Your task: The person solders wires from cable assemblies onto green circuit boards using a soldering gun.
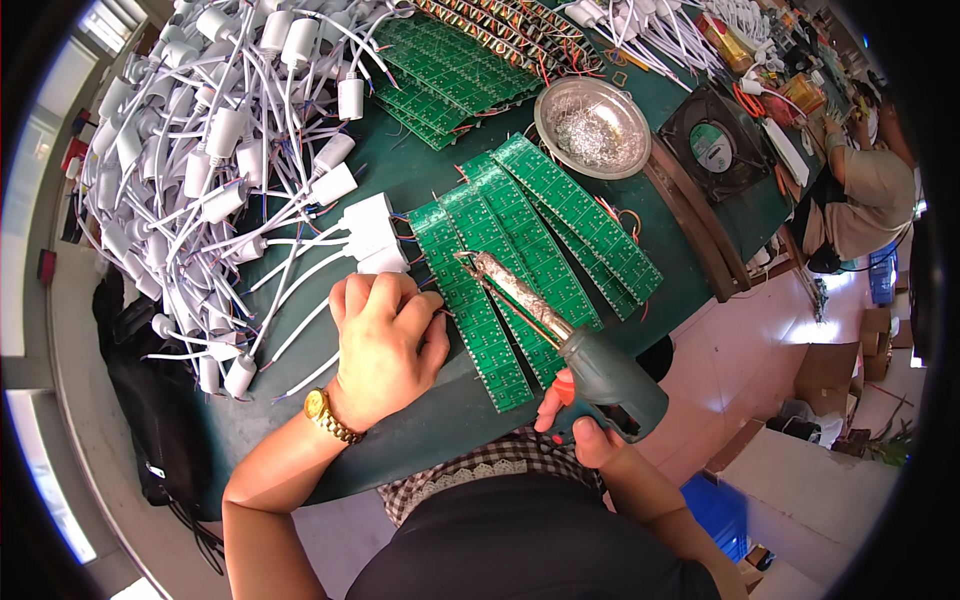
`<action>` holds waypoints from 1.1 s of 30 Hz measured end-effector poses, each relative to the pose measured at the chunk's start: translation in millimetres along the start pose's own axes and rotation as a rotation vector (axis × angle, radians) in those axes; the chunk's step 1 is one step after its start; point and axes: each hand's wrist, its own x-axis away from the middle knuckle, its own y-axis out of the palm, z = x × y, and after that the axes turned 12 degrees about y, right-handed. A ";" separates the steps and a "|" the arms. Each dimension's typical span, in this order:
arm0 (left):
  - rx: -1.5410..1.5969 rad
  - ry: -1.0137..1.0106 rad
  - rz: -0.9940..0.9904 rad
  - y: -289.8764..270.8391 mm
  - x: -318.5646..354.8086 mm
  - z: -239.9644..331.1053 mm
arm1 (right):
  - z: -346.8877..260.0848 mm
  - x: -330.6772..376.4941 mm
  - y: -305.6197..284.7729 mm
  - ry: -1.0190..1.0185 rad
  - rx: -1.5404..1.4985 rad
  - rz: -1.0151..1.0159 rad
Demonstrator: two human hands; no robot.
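My left hand (385, 335) is closed at the left edge of the nearest green circuit board (475, 325). White cables run in under it, and what its fingers pinch is hidden. Just beyond it, several white cylindrical lamp holders (370, 228) lie side by side, their thin wires reaching the board's edge. My right hand (580, 430) grips the handle of a dark soldering gun (610, 380), with fingers at its red trigger. The gun's metal tip points up-left, over the boards. More green board strips (580, 215) fan out to the right, partly overlapping.
A tangled heap of white corded lamp holders (225, 150) fills the left. Behind are stacked green boards (450, 75), a metal bowl (592, 125) of silvery scraps, and a black fan (712, 145). Another person (870, 195) sits at the far right.
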 end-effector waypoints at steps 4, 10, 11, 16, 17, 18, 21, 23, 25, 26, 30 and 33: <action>0.115 0.006 -0.002 -1.9 2.4 -8.3 | -0.5 2.4 0.7 0.040 -0.039 -0.004; 0.061 0.018 -0.057 -3.9 1.4 -5.0 | 3.4 4.1 -1.1 0.078 -0.090 -0.047; 0.062 0.017 -0.058 -5.0 0.0 -3.5 | 3.7 4.0 -0.9 0.086 -0.092 -0.048; 0.013 0.005 -0.141 -9.9 -2.2 -1.0 | 3.5 0.9 -4.4 0.028 0.003 -0.082; 0.012 0.001 -0.142 -10.0 -2.0 -1.3 | 3.5 0.1 -5.3 0.009 0.070 -0.103; -0.020 0.023 -0.147 -9.8 -1.8 -1.1 | 3.1 -0.9 -5.4 0.011 0.069 -0.106; -0.071 0.035 -0.171 -10.0 -0.3 2.9 | 3.5 0.7 -4.9 0.043 0.045 -0.087; -0.088 0.025 -0.186 -10.3 -1.3 3.5 | 6.6 0.9 -6.5 0.001 0.052 -0.097; 0.037 -0.012 -0.143 -11.1 -3.2 2.0 | 4.3 3.0 -5.0 0.031 0.036 -0.076; 0.038 -0.013 -0.144 -10.3 -3.0 -0.5 | 2.4 3.5 -4.0 0.061 0.021 -0.057; 0.155 -0.074 0.039 -4.6 -1.4 -10.7 | -5.3 6.0 1.2 0.162 -0.141 0.010; 0.137 -0.079 0.078 0.2 -1.5 -12.7 | -5.5 9.0 -2.5 0.126 -0.147 -0.021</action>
